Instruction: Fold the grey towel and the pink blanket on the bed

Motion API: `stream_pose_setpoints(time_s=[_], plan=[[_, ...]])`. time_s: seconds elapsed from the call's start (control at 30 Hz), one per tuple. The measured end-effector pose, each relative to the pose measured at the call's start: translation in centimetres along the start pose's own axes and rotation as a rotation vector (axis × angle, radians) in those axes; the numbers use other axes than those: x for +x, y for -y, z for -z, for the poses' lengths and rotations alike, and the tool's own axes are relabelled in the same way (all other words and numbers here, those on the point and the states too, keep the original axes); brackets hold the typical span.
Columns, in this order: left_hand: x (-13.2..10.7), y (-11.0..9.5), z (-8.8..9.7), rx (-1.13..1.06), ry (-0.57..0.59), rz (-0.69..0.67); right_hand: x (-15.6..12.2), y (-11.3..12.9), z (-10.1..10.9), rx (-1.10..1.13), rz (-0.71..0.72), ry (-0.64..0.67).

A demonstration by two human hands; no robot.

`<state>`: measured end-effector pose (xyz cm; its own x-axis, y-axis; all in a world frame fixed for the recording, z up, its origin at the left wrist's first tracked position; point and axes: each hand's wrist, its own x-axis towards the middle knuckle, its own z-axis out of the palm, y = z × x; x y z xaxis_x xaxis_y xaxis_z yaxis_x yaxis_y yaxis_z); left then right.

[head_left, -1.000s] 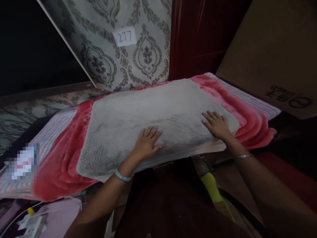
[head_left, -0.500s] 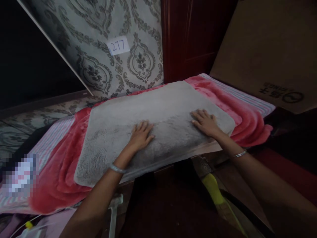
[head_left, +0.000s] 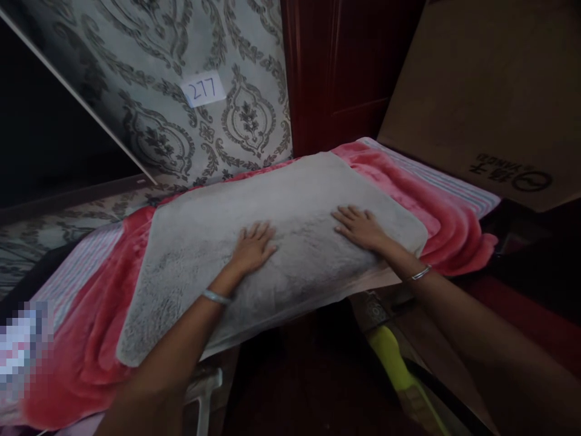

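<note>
Patterned grey wallpaper [head_left: 227, 121] with ornate medallions fills the wall ahead of me, and a small white paper label [head_left: 203, 89] reading 277 is stuck on it. To the right of the wallpaper stands a dark red wooden door [head_left: 336, 72], and further right a large brown cardboard box [head_left: 476, 91] leans in, printed with dark characters and a round logo.

Below the wall lies a stack of soft fabric. At the bottom is a striped cloth [head_left: 77, 272] in pale pink and blue. On it sits a plush pink blanket [head_left: 91, 339], folded in thick rolls. On top of that rests a fluffy grey mat [head_left: 290, 200], its near edge hanging slightly over the front.

My left hand [head_left: 252, 247] lies flat on the grey mat near its middle, palm down, fingers spread a little. My right hand [head_left: 361, 227] lies flat on the mat too, further right, fingers extended and slightly apart. Neither hand grips anything. Each wrist wears a thin bangle.

Under the front edge, a yellow-green object [head_left: 393, 357] shows against the dark floor.
</note>
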<state>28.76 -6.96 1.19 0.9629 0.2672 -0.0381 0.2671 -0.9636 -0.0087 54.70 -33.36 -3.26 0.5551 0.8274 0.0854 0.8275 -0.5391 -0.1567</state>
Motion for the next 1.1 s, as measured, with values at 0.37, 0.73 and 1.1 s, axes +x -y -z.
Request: stream_pose_setpoints(time_s=[0.37, 0.73, 1.1], plan=[[-14.1, 20.4, 0.7, 0.008, -0.154, 0.768, -1.2, -9.2, 1.9, -0.001, -0.374, -0.08], [-14.2, 20.9, -0.9, 0.056, -0.278, 0.782, 1.7, -2.0, 1.1, -0.085, -0.203, -0.164], [-14.6, 20.9, -0.7, 0.017, -0.226, 0.783, 8.8, -0.5, -0.2, -0.027, 0.035, -0.058]])
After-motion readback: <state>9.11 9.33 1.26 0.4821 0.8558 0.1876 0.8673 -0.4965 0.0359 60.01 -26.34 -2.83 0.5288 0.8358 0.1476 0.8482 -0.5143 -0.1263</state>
